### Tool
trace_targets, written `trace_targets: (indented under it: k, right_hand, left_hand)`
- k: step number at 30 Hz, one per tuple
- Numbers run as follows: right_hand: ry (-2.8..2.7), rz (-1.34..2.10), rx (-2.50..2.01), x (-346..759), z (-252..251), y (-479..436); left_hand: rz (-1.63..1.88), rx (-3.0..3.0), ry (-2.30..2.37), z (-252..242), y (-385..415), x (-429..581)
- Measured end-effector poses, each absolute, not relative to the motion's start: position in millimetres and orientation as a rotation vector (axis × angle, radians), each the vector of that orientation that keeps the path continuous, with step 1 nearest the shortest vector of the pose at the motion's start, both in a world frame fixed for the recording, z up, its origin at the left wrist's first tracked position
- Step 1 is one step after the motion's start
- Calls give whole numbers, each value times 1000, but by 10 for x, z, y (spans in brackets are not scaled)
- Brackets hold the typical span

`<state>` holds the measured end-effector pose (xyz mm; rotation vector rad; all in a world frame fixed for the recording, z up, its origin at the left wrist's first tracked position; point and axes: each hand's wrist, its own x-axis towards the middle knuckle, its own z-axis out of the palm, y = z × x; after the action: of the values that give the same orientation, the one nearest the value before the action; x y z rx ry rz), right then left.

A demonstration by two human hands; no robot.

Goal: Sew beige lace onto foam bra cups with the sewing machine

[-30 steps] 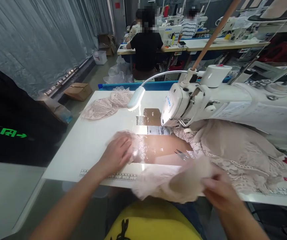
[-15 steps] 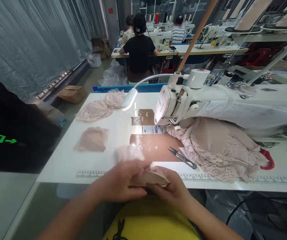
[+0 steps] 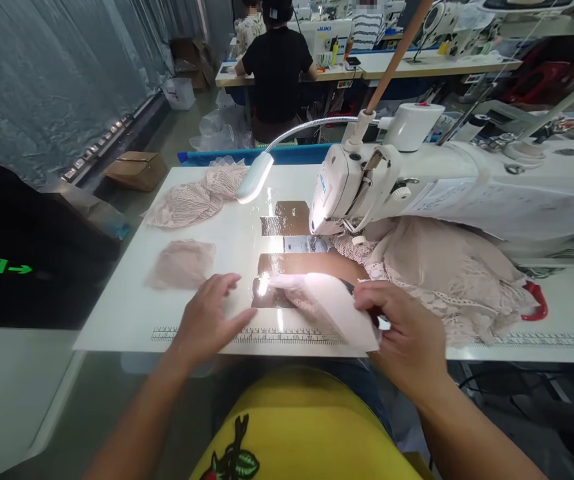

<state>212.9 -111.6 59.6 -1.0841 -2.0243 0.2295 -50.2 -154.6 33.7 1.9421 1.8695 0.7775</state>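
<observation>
My right hand (image 3: 407, 333) pinches the right end of a pale pink fabric piece (image 3: 341, 310) with lace on its underside. The piece slants over the table in front of the sewing machine (image 3: 347, 187), its far end under the lamp light. To the left, my left hand (image 3: 211, 320) is empty, thumb and fingers apart, above the printed ruler. Thread snips seen earlier are mostly hidden behind the fabric and my right hand. A gathered heap of beige lace fabric (image 3: 431, 267) lies right of the needle area.
A small sheer beige stack (image 3: 181, 263) and a bundle of lace pieces (image 3: 191, 200) lie at the table's left. A lamp (image 3: 257, 177) on a bent neck hangs over the table (image 3: 131, 300). A co-worker in black (image 3: 279, 73) sits ahead with their back to me.
My hands have parted. The left let go of the fabric and moved left; the right moved right, holding the piece, which is now spread out. The view has tilted down slightly.
</observation>
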Motion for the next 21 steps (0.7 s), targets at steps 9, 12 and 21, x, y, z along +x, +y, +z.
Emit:
trace_targets:
  k: [9,12,21]
  right_hand:
    - [-2154,314,-816,2116,725,-1084]
    - [-1990,343,-924,2244,756,-1030]
    - [-1570,2180,-984,2009,259,-946]
  left_hand:
    - [1014,2009,1492,287,-1254,-115]
    - [874,1734,1576,239,-1284,-274]
    - [614,1144,595,405,-1537,-192]
